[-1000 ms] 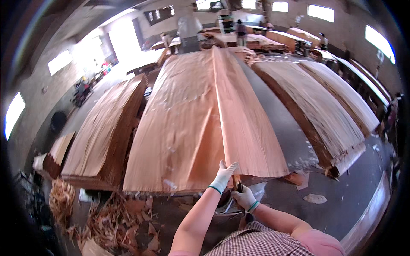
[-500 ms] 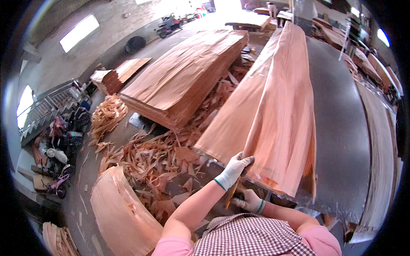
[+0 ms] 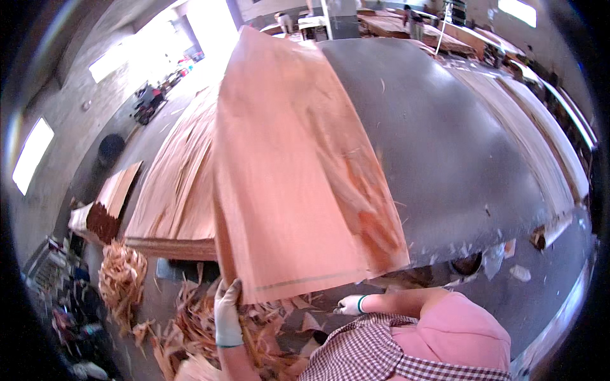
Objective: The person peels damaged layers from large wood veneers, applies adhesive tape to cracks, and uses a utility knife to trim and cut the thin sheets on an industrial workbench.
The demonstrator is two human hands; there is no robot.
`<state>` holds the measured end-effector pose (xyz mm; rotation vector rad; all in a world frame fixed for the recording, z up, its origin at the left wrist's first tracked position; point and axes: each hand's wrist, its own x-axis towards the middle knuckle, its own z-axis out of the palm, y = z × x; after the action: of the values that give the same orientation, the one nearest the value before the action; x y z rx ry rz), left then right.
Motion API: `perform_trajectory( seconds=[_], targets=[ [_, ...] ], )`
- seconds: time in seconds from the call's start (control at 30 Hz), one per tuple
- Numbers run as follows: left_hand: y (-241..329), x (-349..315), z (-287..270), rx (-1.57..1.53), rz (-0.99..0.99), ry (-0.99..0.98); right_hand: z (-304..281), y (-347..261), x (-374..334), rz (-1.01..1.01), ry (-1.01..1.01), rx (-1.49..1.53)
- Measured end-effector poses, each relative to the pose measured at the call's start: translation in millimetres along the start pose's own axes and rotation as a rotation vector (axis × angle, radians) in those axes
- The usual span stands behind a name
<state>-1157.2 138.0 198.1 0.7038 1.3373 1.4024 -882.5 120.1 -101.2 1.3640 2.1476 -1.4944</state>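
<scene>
Beside the broad, smooth grey table [image 3: 438, 152], the white-gloved left hand [image 3: 227, 314] pinches the near left corner of a thin pinkish wood-veneer sheet [image 3: 279, 190] draped over the table's left; gentle, even tension should prevent tearing. The white-gloved right hand's [image 3: 348, 305] grip I can't make out.

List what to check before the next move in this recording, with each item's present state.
1. Left hand on the wood sheet: ok, its gloved fingers are at the near left corner.
2. Right hand on the sheet: not ok, it is apart from it, below the near edge.
3. Right hand free of any tool: cannot tell, too small and blurred.
4. Sheet lying flat: not ok, its right side is rippled.
5. Sheet clear of the stack at left: cannot tell, it overlaps it in view.
6. Floor near the left hand tidy: not ok, wood scraps litter it.
</scene>
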Motion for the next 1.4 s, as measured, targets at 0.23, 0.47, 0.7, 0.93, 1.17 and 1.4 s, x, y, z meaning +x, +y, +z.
perform_trajectory(
  seconds=[0.23,0.47,0.7,0.93,1.17,1.4],
  targets=[
    [83.8,112.2,-207.1,0.064,0.068,-0.048,-3.5,-99.7,126.6,0.33,0.067,0.776],
    [134.6,227.1,-302.9,0.052,0.148,-0.085,-18.1,-106.1,262.2,0.596,0.628,2.099],
    [193.8,364.8,-407.1,0.261,0.101,0.017,-73.3,-211.8,392.5,0.439,0.861,2.429],
    [228.9,494.6,-487.7,0.366,0.127,-0.012,-158.2,-330.2,479.9,0.407,0.868,2.379],
    [220.6,660.8,-600.7,0.373,0.121,-0.038,-187.5,-393.6,563.0,0.121,1.146,2.265],
    [199.2,783.2,-698.4,0.374,0.031,-0.108,-152.7,-482.7,613.7,0.011,1.461,1.838]
  ],
)
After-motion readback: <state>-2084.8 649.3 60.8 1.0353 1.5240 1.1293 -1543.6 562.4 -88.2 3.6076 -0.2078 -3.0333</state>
